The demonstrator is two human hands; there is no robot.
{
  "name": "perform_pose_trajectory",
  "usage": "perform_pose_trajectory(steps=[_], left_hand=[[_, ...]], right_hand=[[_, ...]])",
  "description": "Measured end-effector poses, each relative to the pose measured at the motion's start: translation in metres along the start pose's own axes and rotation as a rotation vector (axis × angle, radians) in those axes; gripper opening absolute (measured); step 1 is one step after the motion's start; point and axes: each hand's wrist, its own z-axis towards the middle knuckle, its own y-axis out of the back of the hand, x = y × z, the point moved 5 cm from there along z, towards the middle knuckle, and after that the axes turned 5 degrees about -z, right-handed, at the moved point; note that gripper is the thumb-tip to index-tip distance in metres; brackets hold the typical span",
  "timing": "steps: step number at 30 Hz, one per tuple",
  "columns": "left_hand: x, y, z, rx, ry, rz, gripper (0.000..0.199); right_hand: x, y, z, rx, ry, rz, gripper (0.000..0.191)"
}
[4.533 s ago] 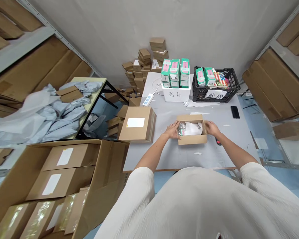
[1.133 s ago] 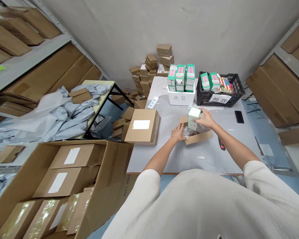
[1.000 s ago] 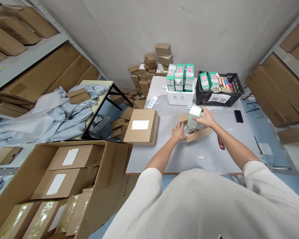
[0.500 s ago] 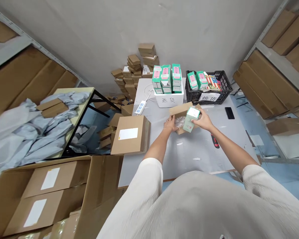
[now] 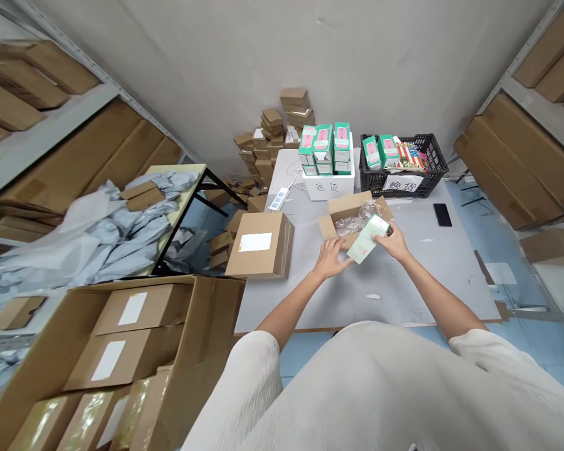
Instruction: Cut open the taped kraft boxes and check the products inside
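My right hand (image 5: 393,242) grips the upper right end of a small pale-green product box (image 5: 367,239), which is held tilted above the table. My left hand (image 5: 329,258) is at the box's lower left end, thumb and fingers apart; whether it bears any of the weight is hard to see. Just behind the hands lies an open cardboard carton (image 5: 329,229), its flaps up. Crumpled clear plastic wrap (image 5: 357,220) fills part of the carton.
Green-and-pink boxes (image 5: 323,139) stand in a white bin (image 5: 329,189) at the back. Beside it sits a black crate (image 5: 433,178). A phone (image 5: 442,215) lies at right. A closed carton (image 5: 263,250) occupies the left edge, near a large box of parcels (image 5: 216,319).
The green box has come out towards me from over the carton and tilted flatter. My left hand has moved from the carton's side to the box's lower end. The view has shifted left.
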Motion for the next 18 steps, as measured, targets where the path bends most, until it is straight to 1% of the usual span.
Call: perform_pose_trajectory(steps=[2,4,5,7,10,12,14,16,18], left_hand=[[-0.01,-0.005,-0.011,-0.001,0.012,-0.024,0.095],[-0.017,-0.009,-0.014,-0.013,0.036,-0.029,0.107],[-0.02,-0.011,-0.014,-0.021,0.049,-0.027,0.109],[-0.024,-0.013,-0.012,-0.034,0.074,-0.014,0.107],[-0.025,-0.015,-0.012,-0.053,0.11,0.02,0.092],[-0.023,-0.015,-0.014,-0.069,0.131,0.029,0.084],[-0.02,-0.015,-0.018,-0.081,0.144,0.03,0.08],[-0.018,-0.016,-0.024,-0.081,0.145,0.038,0.08],[-0.017,-0.019,-0.029,-0.071,0.131,0.053,0.079]], right_hand=[[-0.002,-0.001,-0.003,-0.015,-0.035,0.071,0.067],[-0.002,-0.003,-0.005,-0.028,-0.055,0.119,0.069],[-0.002,-0.005,-0.007,-0.033,-0.059,0.134,0.069],[-0.002,-0.01,-0.01,-0.027,-0.06,0.146,0.069],[-0.005,-0.019,-0.017,0.019,-0.037,0.124,0.073],[-0.006,-0.019,-0.02,0.044,0.003,0.058,0.083],[-0.002,-0.014,-0.023,0.046,0.071,-0.065,0.098],[0.009,-0.005,-0.025,0.038,0.166,-0.248,0.111],[0.026,0.0,-0.027,0.075,0.301,-0.463,0.114]])
